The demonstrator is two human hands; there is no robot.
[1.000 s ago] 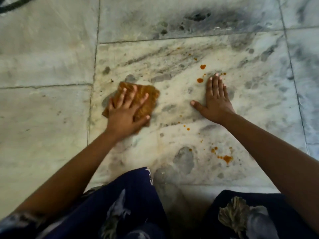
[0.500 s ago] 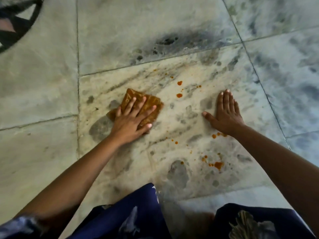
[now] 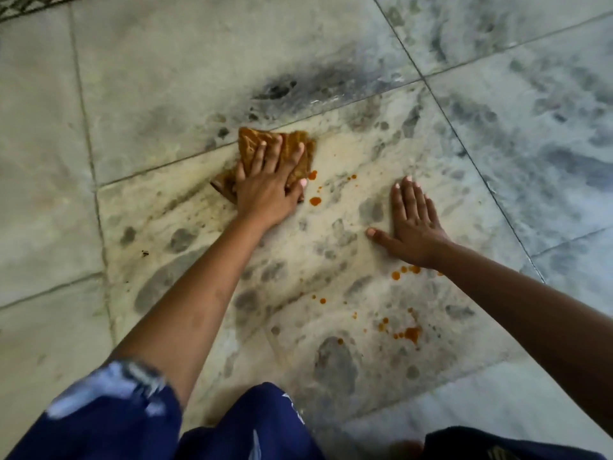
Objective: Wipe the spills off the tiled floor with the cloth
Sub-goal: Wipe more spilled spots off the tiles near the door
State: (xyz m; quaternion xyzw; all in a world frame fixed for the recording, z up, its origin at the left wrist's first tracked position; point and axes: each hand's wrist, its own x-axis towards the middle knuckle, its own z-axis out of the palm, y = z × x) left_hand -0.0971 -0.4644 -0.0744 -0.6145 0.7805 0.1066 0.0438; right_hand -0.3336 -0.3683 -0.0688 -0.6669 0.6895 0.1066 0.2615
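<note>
Our left hand [image 3: 265,184] lay flat, fingers [image 3: 278,151] spread and pressed down on the cloth [image 3: 255,141], pinning it to the floor [image 3: 166,78] rather than gripping it. The cloth, brown and stained, sat at the far edge of the marbled tile [image 3: 298,260], its top corner just over the grout line. Two orange drops [image 3: 314,187] lay just beside our thumb, on its right, touching nothing yet; we judged these the next target, a short sweep rightward. Our right hand [image 3: 414,227] was empty, palm down, fingers together, thumb out, bracing on the same tile, apart from the cloth. More drops [image 3: 406,272] sat by that wrist, and a bigger splatter [image 3: 409,333] lay nearer the tile's near edge, toward our knees. The left hand was nearer the top drops; the lower ones were well apart from the cloth. Most spills were not yet wiped, we judged.
</note>
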